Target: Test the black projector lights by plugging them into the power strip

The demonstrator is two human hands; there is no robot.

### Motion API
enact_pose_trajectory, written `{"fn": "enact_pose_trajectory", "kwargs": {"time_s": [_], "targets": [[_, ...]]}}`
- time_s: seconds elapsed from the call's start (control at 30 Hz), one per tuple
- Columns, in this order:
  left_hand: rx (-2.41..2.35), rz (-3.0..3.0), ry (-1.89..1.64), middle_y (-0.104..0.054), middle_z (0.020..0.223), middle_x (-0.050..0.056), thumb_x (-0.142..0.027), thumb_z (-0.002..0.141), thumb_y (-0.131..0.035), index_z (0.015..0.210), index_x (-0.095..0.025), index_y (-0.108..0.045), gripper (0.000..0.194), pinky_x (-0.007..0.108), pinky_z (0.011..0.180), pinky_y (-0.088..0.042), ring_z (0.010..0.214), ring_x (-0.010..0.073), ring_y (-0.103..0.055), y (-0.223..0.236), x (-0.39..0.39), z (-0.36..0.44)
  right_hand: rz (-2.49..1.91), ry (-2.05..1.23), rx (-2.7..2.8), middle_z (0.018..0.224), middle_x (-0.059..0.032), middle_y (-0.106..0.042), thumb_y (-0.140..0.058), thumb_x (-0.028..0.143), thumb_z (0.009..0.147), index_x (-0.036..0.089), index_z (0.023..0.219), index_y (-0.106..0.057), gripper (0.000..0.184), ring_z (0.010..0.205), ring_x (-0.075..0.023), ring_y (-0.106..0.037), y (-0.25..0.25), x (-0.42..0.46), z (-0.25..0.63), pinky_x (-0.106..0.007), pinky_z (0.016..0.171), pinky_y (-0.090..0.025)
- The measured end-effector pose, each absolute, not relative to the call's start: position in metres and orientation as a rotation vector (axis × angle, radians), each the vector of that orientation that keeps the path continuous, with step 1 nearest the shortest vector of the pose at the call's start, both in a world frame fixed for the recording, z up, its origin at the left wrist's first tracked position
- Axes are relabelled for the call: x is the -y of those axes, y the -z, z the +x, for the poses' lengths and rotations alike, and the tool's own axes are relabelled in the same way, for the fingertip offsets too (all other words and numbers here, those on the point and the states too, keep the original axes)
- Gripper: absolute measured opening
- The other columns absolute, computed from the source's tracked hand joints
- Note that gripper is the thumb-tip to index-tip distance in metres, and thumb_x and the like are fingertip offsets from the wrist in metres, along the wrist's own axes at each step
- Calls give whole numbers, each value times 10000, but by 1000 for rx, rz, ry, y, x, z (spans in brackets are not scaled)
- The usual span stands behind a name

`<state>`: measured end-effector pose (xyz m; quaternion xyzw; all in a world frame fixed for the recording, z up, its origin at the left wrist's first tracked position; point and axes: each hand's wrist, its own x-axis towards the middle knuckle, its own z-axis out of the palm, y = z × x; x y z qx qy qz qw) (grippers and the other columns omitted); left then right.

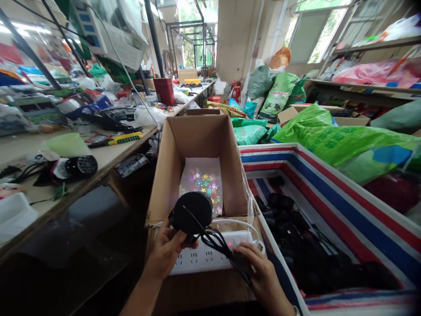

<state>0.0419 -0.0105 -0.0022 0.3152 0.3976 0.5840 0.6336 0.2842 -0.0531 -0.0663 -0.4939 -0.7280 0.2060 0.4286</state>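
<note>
We grip round black lamp (192, 213) in left hand (166, 250), fingers curled around its underside, lamp held above power strip. Right hand (259, 267) closed on black cord (217, 243) trailing from lamp. Just beneath, white power strip (194, 259), red light lit. Ahead, open cardboard box (197, 136), star-speckled sheet (201, 184) inside. To right, red-white-blue striped bin (329, 184) holding black lamps (279, 206). To left, workbench (108, 162), second lamp (81, 166) on it.

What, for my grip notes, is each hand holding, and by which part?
The left hand holds a round black lamp by its lower edge; the right hand grips its black cable.
</note>
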Motion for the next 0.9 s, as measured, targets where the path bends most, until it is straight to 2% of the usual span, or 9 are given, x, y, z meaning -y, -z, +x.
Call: {"fn": "enact_pose_trajectory", "kwargs": {"time_s": [0.23, 0.4, 0.57, 0.9], "targets": [[-867, 726, -1345, -618, 656, -8, -292, 602, -821, 766, -167, -616, 291, 333, 606, -557, 627, 171, -628, 9, 7, 40, -1269, -475, 1814, 1060, -88, -672, -526, 134, 823, 247, 1027, -662, 270, 981, -216, -647, 72, 54, 284, -287, 834, -546], [-871, 723, -1368, -608, 656, -18, -275, 604, -821, 793, -169, -640, 282, 331, 641, -560, 597, 137, -601, 10, 8, 39, -1299, -474, 1824, 1066, -91, -673, -513, 142, 827, 245, 1036, -665, 278, 1004, -225, -638, 75, 55, 285, -316, 862, -535], [-873, 737, -1347, -595, 623, -10, -275, 612, -815, 761, -152, -634, 265, 352, 646, -560, 651, 182, -630, 5, 9, 38, -1313, -469, 1816, 1053, -93, -675, -504, 146, 835, 238, 1020, -671, 266, 992, -222, -642, 73, 56, 283, -313, 855, -538], [-898, 757, -1377, -636, 660, 1, -302, 587, -829, 776, -167, -635, 302, 349, 651, -560, 655, 188, -646, 5, 10, 36, -1295, -460, 1794, 1059, -92, -670, -520, 147, 824, 247, 1027, -667, 270, 978, -224, -646, 74, 56, 283, -310, 839, -545]]}}
